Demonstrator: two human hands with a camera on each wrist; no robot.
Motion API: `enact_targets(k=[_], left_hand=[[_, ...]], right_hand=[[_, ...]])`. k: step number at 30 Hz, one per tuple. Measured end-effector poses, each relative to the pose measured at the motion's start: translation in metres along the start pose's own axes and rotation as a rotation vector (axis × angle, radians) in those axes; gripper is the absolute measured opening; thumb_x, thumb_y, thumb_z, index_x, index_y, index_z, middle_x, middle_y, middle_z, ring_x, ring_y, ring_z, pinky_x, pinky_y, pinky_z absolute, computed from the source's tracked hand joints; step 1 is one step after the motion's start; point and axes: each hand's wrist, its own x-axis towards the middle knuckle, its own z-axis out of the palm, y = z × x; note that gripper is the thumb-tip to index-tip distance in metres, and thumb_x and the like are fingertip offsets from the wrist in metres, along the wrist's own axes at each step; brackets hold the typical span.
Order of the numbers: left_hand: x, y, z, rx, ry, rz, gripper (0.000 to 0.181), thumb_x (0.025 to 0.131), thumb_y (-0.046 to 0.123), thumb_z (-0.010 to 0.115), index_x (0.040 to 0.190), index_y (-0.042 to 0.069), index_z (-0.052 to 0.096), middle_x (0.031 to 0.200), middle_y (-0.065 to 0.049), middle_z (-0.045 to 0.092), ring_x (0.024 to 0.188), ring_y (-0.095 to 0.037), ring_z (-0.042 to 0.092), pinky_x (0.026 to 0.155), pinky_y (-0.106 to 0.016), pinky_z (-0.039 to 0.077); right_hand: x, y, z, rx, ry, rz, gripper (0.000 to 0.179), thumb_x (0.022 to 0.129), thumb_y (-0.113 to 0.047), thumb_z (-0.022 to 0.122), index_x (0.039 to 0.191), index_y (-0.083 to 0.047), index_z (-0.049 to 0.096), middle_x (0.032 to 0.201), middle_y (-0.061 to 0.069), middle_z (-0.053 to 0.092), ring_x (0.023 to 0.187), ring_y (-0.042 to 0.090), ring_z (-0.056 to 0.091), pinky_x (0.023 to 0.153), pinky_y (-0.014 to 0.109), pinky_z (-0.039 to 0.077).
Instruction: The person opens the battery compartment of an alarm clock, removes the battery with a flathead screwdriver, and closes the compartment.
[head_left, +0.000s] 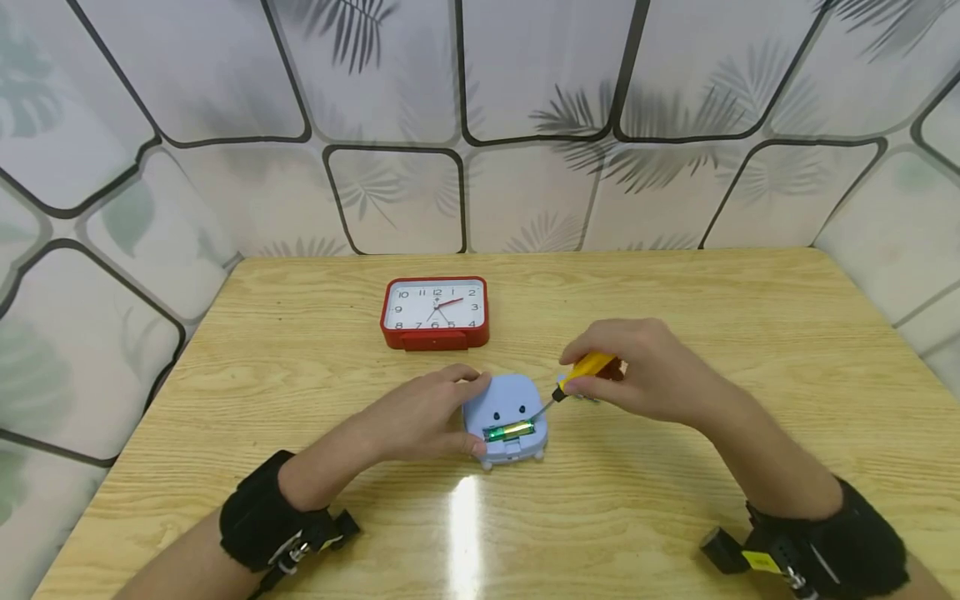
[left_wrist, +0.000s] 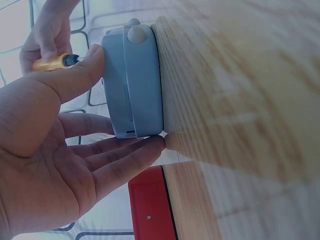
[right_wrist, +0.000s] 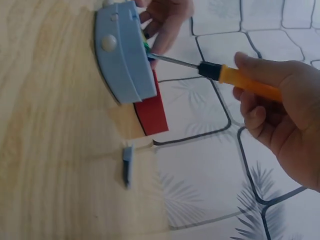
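A small light-blue rounded device point(head_left: 504, 397) lies on the table with its battery slot facing up, two dark round dots above the slot. Inside the slot sits a green-and-gold battery point(head_left: 510, 431). My left hand point(head_left: 423, 417) grips the device from its left side, thumb at the near edge and fingers at the far edge, as the left wrist view also shows. In my right hand point(head_left: 648, 371) is a yellow-handled screwdriver point(right_wrist: 245, 82), slanted down to the left. Its metal tip is right at the battery's right end. A small light-blue cover piece point(right_wrist: 128, 165) lies right of the device.
A red alarm clock point(head_left: 435, 312) with a white dial lies on the wooden table point(head_left: 300, 350) behind the left hand. A patterned wall point(head_left: 525, 200) rises along the table's far edge. Both wrists wear black camera straps point(head_left: 262, 508).
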Motion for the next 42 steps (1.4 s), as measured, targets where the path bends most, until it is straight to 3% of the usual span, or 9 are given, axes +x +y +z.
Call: enact_targets(k=[4,11,18,24,27,31,35,42], left_hand=[[0.000,0.000,0.000,-0.003,-0.001,0.002,0.087,0.084,0.044,0.079,0.151,0.002,0.042,0.147,-0.016,0.050,0.128,-0.028,0.054,0.108,-0.043,0.046],[0.000,0.000,-0.001,-0.002,-0.001,0.007,0.087,0.084,0.044,0.078,0.151,0.002,0.042,0.147,-0.015,0.050,0.127,-0.027,0.055,0.107,-0.042,0.046],[0.000,0.001,-0.001,-0.003,0.002,0.007,0.087,0.084,0.045,0.078,0.151,0.002,0.042,0.147,-0.015,0.051,0.127,-0.027,0.055,0.107,-0.042,0.046],[0.000,0.001,-0.002,0.003,0.008,0.014,0.088,0.084,0.045,0.079,0.150,0.001,0.042,0.146,-0.016,0.051,0.126,-0.027,0.055,0.106,-0.042,0.047],[0.000,0.001,-0.001,0.008,0.007,0.014,0.087,0.084,0.045,0.078,0.150,0.001,0.042,0.146,-0.016,0.051,0.126,-0.028,0.055,0.106,-0.042,0.047],[0.000,0.001,-0.001,0.009,0.004,0.011,0.087,0.084,0.045,0.078,0.150,0.001,0.042,0.146,-0.016,0.051,0.127,-0.028,0.055,0.107,-0.042,0.046],[0.000,0.001,0.000,0.006,0.002,0.006,0.088,0.084,0.045,0.079,0.151,0.002,0.041,0.147,-0.015,0.050,0.127,-0.028,0.054,0.107,-0.042,0.046],[-0.001,0.000,0.000,0.002,-0.001,0.001,0.087,0.084,0.044,0.078,0.151,0.002,0.041,0.148,-0.015,0.050,0.128,-0.028,0.054,0.108,-0.043,0.045]], right_hand=[[0.003,-0.005,0.007,0.031,0.045,-0.010,0.041,0.076,-0.011,0.087,0.111,-0.008,0.066,0.086,-0.005,0.066,0.062,-0.001,0.049,0.053,0.019,0.049],[0.003,-0.012,0.008,-0.046,0.020,0.011,0.045,0.081,-0.013,0.083,0.120,-0.006,0.062,0.091,-0.003,0.062,0.066,0.000,0.049,0.055,0.019,0.049],[0.003,-0.018,0.006,-0.103,0.008,-0.026,0.046,0.084,-0.018,0.081,0.124,-0.007,0.061,0.099,0.001,0.067,0.069,0.003,0.053,0.059,0.016,0.050],[0.002,-0.018,0.008,-0.129,0.045,-0.075,0.040,0.094,-0.035,0.069,0.120,-0.006,0.061,0.098,0.001,0.069,0.068,0.006,0.054,0.059,0.017,0.049],[0.001,-0.018,0.006,-0.132,0.053,-0.061,0.036,0.089,-0.033,0.076,0.111,-0.007,0.065,0.091,-0.001,0.068,0.066,0.003,0.052,0.057,0.017,0.048],[-0.001,-0.017,0.000,-0.146,-0.005,0.007,0.026,0.076,-0.018,0.087,0.094,-0.011,0.069,0.084,-0.005,0.067,0.064,0.000,0.051,0.056,0.016,0.047],[-0.002,-0.016,-0.006,-0.142,-0.094,0.047,0.015,0.079,-0.021,0.085,0.088,-0.014,0.076,0.084,-0.008,0.070,0.066,-0.001,0.054,0.057,0.017,0.049],[-0.003,-0.010,-0.011,-0.204,-0.209,0.070,0.014,0.081,-0.029,0.083,0.088,-0.017,0.080,0.081,-0.011,0.071,0.068,0.001,0.060,0.063,0.024,0.052]])
